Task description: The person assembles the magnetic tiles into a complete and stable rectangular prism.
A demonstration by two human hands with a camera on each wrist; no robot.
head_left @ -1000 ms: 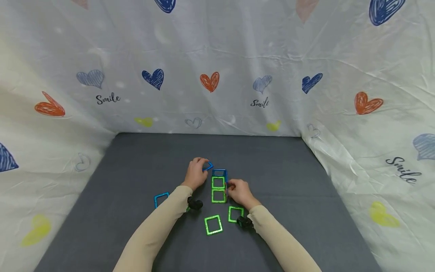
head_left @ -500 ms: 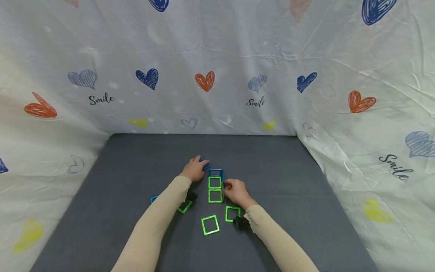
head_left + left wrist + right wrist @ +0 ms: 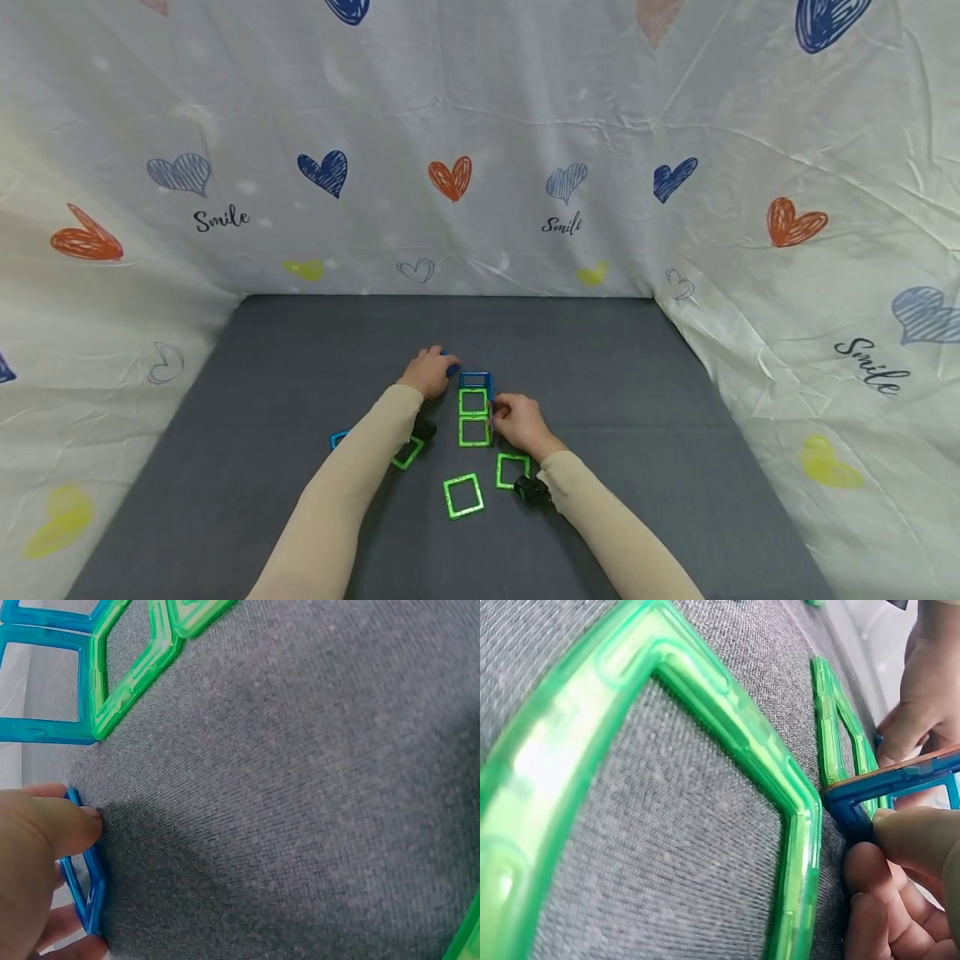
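Observation:
My left hand (image 3: 426, 373) pinches a blue magnetic tile (image 3: 98, 889) between thumb and fingers at the far left of the row; the tile stands on edge close to the cloth. Two green square magnetic tiles (image 3: 474, 417) lie joined in a row. Behind them is a blue tile (image 3: 476, 374), apparently raised. With thumb and fingertip, my right hand (image 3: 522, 425) pinches another blue tile (image 3: 907, 776) along the row's right side; one edge looks orange in the right wrist view. That tile's lower part is hidden behind the fingers.
Two loose green square tiles, one in front (image 3: 447, 500) and one by the right wrist (image 3: 499, 472), lie on the grey cloth (image 3: 615, 500). Another green tile (image 3: 414, 457) and a blue tile (image 3: 335, 438) are partly covered by the left forearm. A heart-print curtain (image 3: 495, 108) surrounds the table.
My left hand has turned its blue tile, which now shows less in the head view. The left forearm has shifted, uncovering more of a green tile. My right hand stays at the row.

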